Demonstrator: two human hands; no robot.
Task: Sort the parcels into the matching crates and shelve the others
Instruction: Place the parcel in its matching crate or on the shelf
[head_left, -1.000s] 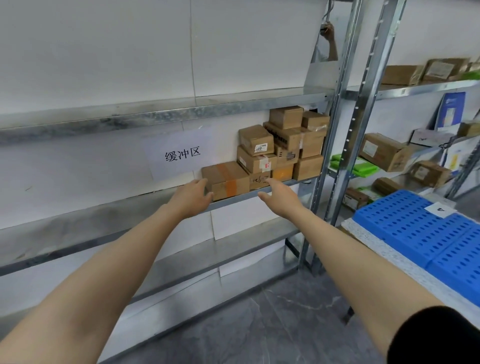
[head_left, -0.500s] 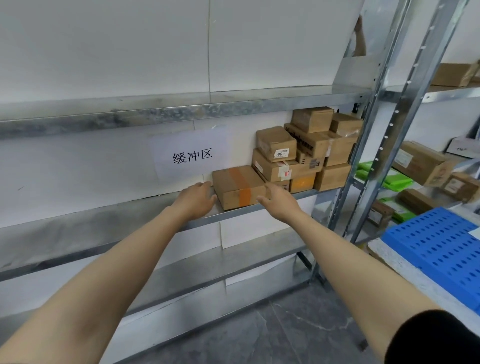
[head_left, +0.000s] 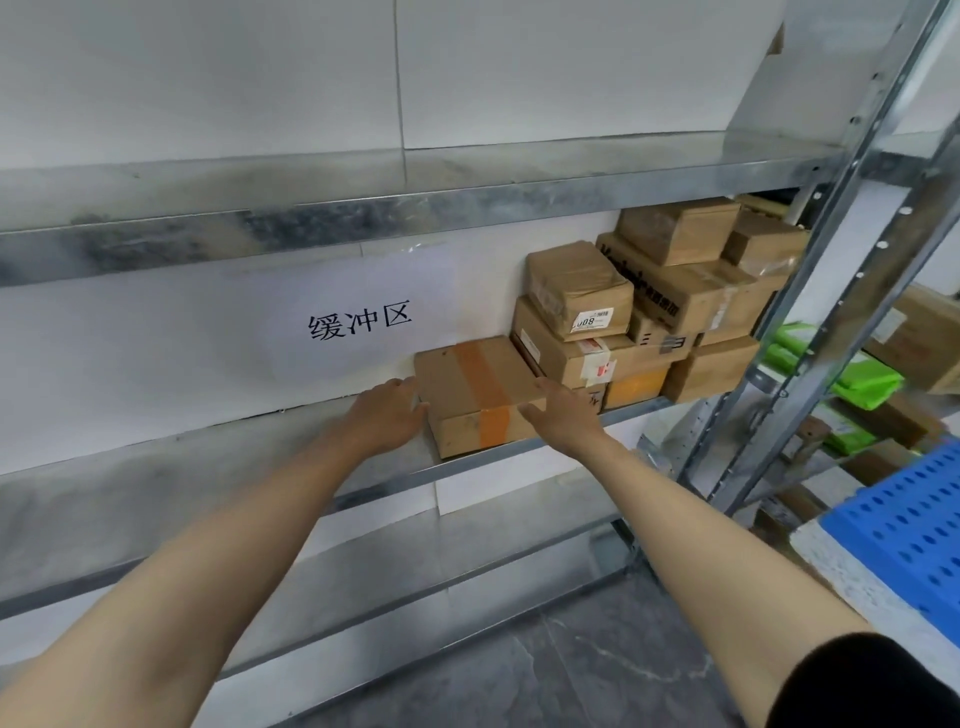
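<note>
Paper sign (head_left: 358, 322) taped to the wall behind the middle shelf (head_left: 182, 483) reads 缓冲区 in big black characters. Right under its right end sits the flat cardboard box (head_left: 467, 389), with a band of orange tape over the top and down the front. Left hand (head_left: 387, 410) is flat against the box's left side and right hand (head_left: 563, 415) lies over its front right corner. Fingers on both are pretty much straight, so they're just pressing on it from either side, nothing curled round it. The box's front face is about level with the shelf's front lip, and its right side is tucked against the stack of parcels (head_left: 711, 369). In that stack there's a small taped-up box (head_left: 576, 288) with a white label, looks like "08" after a character I can't make out. The box under it (head_left: 566, 358) has a red-and-white sticker, and a bigger one (head_left: 691, 296) has black print on its side, too blurry to read. Left of the box it's bare galvanised metal all the way along, and the upper shelf (head_left: 467, 208) sits well above the box top. Past the steel upright (head_left: 831, 270) are green packets (head_left: 857, 379), with a blue perforated crate (head_left: 909, 514) at lower right.
</note>
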